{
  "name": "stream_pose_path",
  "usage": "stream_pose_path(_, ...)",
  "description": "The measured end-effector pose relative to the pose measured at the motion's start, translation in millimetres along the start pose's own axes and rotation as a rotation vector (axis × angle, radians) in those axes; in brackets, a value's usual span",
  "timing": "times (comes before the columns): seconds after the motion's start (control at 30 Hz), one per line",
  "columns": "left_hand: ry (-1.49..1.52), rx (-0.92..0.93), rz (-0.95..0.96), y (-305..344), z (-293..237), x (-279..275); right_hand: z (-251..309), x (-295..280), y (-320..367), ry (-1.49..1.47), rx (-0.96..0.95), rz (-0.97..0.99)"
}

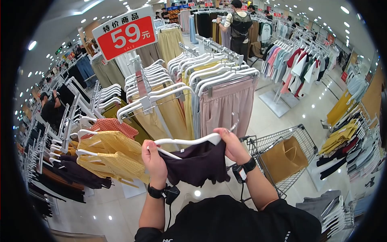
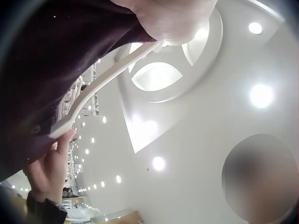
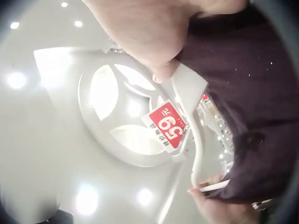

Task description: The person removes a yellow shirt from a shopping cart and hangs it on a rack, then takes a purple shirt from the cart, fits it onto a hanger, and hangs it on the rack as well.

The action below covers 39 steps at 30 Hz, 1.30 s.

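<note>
A dark purple garment [image 1: 197, 165] hangs spread between my two hands on a white hanger [image 1: 185, 141]. My left hand [image 1: 156, 163] grips the hanger's left end together with the cloth. At the other end, my right hand [image 1: 234, 147] pinches the hanger and the garment's edge, thumb over the white plastic. From the left wrist, the hanger [image 2: 103, 81] runs along the cloth [image 2: 56, 60] toward the right hand [image 2: 49, 165]. The right wrist view has the hanger's wide tip [image 3: 189, 86] under the right hand [image 3: 145, 32], with the left hand [image 3: 226, 207] beyond.
Ahead stands a rack with pink trousers [image 1: 227, 105] under a red price sign [image 1: 125, 35]. Yellow shirts [image 1: 115, 155] hang at left. A shopping cart [image 1: 308, 139] holding a brown bag [image 1: 284, 159] is at right. Other people stand farther off.
</note>
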<state>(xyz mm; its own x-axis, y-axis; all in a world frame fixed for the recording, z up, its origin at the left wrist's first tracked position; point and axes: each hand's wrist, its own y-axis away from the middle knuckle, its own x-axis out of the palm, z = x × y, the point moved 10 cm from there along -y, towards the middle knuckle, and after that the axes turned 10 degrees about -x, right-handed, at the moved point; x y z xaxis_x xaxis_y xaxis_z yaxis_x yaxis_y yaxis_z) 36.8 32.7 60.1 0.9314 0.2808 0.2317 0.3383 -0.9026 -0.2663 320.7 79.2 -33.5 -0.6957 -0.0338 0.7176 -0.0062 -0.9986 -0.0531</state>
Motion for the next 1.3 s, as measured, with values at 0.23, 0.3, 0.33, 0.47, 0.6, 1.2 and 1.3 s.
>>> stream_pose_path(0.23, -0.012, -0.062, 0.229, -11, 2, 15, 17, -6, 9, 0.167, 0.135, 0.068)
stream_pose_path(0.3, -0.042, -0.112, 0.321, -13, -2, 14, 36, -10, 7, 0.193, 0.09, 0.074)
stream_pose_path(0.33, -0.074, -0.164, 0.414, -12, 1, 17, 48, -12, 5, 0.219, 0.047, 0.077)
stream_pose_path(0.47, -0.295, -0.158, 0.473, -13, -3, 18, 76, -11, 6, 0.529, -0.017, 0.092)
stream_pose_path(0.6, -0.468, -0.12, 0.456, -11, -17, 20, 93, -4, 7, 0.691, -0.044, 0.125)
stream_pose_path(1.2, -0.756, 0.284, 0.355, 2, -38, 21, 103, -6, -9, 0.65, -0.118, 0.02)
stream_pose_path(1.3, -0.699, 0.268, 0.413, 3, -42, 24, 100, -16, -14, 0.638, -0.098, 0.004)
